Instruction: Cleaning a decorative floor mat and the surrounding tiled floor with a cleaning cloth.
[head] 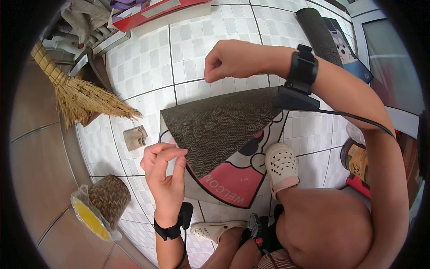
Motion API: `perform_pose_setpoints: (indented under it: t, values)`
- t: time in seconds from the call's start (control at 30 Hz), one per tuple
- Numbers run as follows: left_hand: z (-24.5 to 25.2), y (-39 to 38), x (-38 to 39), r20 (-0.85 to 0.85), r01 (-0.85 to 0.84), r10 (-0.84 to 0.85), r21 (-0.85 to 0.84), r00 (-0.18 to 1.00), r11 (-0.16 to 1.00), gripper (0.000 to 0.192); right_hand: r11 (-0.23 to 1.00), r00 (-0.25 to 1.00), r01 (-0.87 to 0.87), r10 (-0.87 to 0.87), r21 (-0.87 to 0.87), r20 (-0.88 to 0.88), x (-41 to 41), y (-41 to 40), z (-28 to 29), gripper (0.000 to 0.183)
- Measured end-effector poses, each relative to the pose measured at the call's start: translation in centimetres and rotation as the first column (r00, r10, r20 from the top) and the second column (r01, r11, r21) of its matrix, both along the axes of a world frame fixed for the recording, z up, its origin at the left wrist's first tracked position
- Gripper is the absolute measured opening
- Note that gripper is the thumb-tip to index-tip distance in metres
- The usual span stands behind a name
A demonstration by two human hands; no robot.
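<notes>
A floor mat (231, 181) lies in front of me with a pink and white cartoon print and some lettering. Part of it is folded over, so its dark textured underside (215, 131) faces up. My left hand (166, 178) is at the left edge of this flap, thumb and index fingertips almost meeting; whether they pinch the edge cannot be made out. Beyond the fold, over the tiles, my right hand (228, 62) is curled into a loose fist with nothing visible in it. Both wrists wear black straps with cables.
At left are a straw broom (87, 95), a dustpan (94, 70), a small beige cloth (135, 138) and a woven basket (109, 198) with a yellow, plastic-wrapped end. A rolled dark mat (317, 33) lies at upper right. My clog (282, 166) stands by the mat; a labelled jar (356, 159) is at right.
</notes>
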State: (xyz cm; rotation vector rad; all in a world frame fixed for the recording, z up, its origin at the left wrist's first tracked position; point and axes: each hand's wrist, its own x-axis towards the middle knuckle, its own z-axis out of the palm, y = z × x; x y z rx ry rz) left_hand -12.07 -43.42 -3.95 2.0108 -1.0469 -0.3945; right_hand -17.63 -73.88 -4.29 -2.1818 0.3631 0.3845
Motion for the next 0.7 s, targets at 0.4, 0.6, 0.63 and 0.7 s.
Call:
perform_pose_setpoints:
  t: [0.4,0.6,0.63,0.7]
  values:
    - [-0.8,1.4,-1.7,-0.024,0.045,-0.043,0.088,0.999,0.995,0.018,0.938,0.962,-0.05,0.138,0.343,-0.237,3.3,2.9,-8.0,0.021]
    - [-0.7,1.7,-2.1,-0.048,0.112,-0.108,0.102,0.993,0.988,0.019,0.892,0.928,0.095,0.081,0.442,-0.365,5.1,4.1,-9.8,0.023]
    - [-0.7,1.7,-2.1,-0.033,0.135,-0.132,0.107,0.991,0.985,0.018,0.892,0.927,0.093,0.084,0.443,-0.365,5.1,4.2,-9.9,0.023]
    - [-0.8,1.9,-2.1,-0.037,0.138,-0.135,0.105,0.99,0.985,0.019,0.86,0.957,0.048,0.106,0.508,-0.269,4.9,4.1,-10.0,0.02]
